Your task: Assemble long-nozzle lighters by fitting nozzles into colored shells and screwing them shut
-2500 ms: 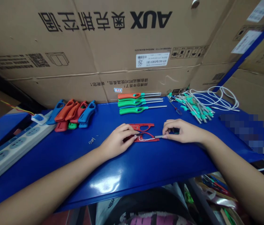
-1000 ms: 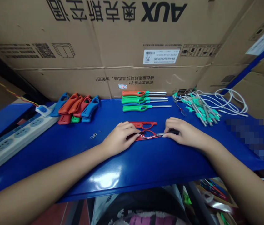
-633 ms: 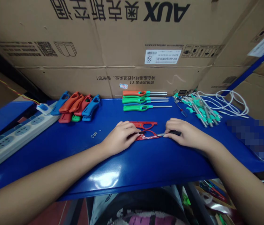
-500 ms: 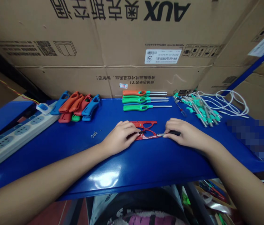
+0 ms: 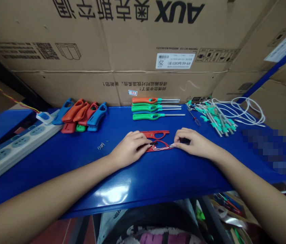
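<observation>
Shell halves (image 5: 150,134) run left-right, looped ends pointing toward the right hand (image 5: 193,143).

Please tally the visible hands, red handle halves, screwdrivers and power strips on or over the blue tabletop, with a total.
Hands: 2 (left hand, right hand)
Red handle halves: 2 (far half, near half)
Screwdriver: 1
Power strip: 1
Total: 6

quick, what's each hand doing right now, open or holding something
Left hand: closed, holding a small black part.
Right hand: closed, fingers pinching a small grey piece at the lower red shell half's right end.
</observation>
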A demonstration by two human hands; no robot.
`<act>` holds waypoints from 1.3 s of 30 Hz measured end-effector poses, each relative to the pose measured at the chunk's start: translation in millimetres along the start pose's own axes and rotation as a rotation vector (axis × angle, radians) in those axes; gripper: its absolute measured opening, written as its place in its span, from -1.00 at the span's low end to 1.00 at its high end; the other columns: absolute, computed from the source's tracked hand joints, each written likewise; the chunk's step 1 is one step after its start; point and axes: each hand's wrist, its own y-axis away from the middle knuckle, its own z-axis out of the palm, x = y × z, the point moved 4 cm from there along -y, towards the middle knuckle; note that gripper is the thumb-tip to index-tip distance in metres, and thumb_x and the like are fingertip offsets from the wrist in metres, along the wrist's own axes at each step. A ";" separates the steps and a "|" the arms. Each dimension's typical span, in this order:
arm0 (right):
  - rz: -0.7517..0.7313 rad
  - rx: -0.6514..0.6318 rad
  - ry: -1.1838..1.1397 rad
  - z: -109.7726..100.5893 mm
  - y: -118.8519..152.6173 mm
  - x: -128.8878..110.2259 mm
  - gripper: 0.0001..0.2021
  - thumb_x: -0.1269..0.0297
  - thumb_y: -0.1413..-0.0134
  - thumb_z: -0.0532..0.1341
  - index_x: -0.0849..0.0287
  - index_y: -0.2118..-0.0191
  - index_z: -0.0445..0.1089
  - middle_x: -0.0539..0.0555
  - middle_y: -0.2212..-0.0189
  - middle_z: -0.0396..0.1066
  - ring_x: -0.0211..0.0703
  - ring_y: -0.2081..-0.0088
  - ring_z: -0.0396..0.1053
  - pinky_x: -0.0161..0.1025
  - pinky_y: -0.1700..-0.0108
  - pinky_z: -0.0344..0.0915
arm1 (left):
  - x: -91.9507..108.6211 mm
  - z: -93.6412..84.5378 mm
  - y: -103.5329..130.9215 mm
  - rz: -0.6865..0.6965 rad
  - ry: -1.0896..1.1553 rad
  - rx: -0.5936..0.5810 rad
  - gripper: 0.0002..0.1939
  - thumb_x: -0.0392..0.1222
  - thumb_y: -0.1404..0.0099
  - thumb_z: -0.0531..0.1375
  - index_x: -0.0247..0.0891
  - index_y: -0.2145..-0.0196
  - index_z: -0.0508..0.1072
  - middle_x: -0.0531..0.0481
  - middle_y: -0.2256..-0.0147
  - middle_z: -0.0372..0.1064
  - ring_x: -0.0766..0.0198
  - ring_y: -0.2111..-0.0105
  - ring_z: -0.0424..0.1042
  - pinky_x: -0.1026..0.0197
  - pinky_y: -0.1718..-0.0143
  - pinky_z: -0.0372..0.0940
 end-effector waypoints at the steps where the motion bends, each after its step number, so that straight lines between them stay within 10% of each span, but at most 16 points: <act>1: 0.032 -0.010 -0.032 1.4 -1.5 1.8 -0.70 0.02 -0.24 0.24 0.14 0.39 0.42 0.06 0.39 0.46 -0.12 0.27 0.33 -0.16 0.15 0.21 | 0.2 0.1 0.2 0.003 -0.003 -0.001 -0.79 -0.22 -0.46 0.14 -0.24 0.06 0.55 -0.08 0.22 0.52 0.16 0.19 0.44 0.08 0.14 0.27; 9: 0.167 -0.153 -0.042 -2.9 -10.6 0.1 -0.82 0.12 -0.18 0.28 0.12 0.27 0.45 0.04 0.35 0.47 -0.14 0.31 0.37 -0.19 0.23 0.27 | 2.0 -0.9 0.8 0.012 -0.022 0.000 -0.79 -0.22 -0.46 0.14 -0.24 0.07 0.55 -0.08 0.22 0.54 0.16 0.20 0.46 0.08 0.15 0.29; 18: -0.142 0.093 -0.059 11.0 -12.3 -35.9 -0.88 0.25 -0.33 0.17 0.09 0.14 0.44 0.13 0.14 0.42 -0.09 0.05 0.36 -0.06 -0.06 0.20 | 2.7 -0.7 1.2 -0.002 0.003 0.038 -0.82 -0.21 -0.46 0.15 -0.24 0.09 0.54 -0.08 0.17 0.58 0.15 0.17 0.51 0.06 0.10 0.33; 26: -0.157 0.045 -0.044 28.9 -14.2 -37.4 -0.92 0.25 -0.26 0.25 0.08 0.16 0.44 0.12 0.14 0.41 -0.06 0.05 0.37 -0.05 -0.04 0.19 | 6.9 -5.8 1.1 0.029 -0.052 0.069 -0.82 -0.19 -0.47 0.13 -0.23 0.12 0.53 -0.07 0.19 0.59 0.18 0.20 0.51 0.10 0.14 0.29; 39: 0.104 0.225 -0.659 12.3 -17.2 -11.0 -0.74 0.08 -0.08 0.37 0.12 0.33 0.36 0.04 0.33 0.41 -0.18 0.29 0.37 -0.18 0.20 0.35 | 6.7 -7.0 0.9 0.021 -0.045 0.051 -0.82 -0.17 -0.47 0.14 -0.23 0.11 0.53 -0.05 0.19 0.58 0.18 0.20 0.50 0.10 0.15 0.27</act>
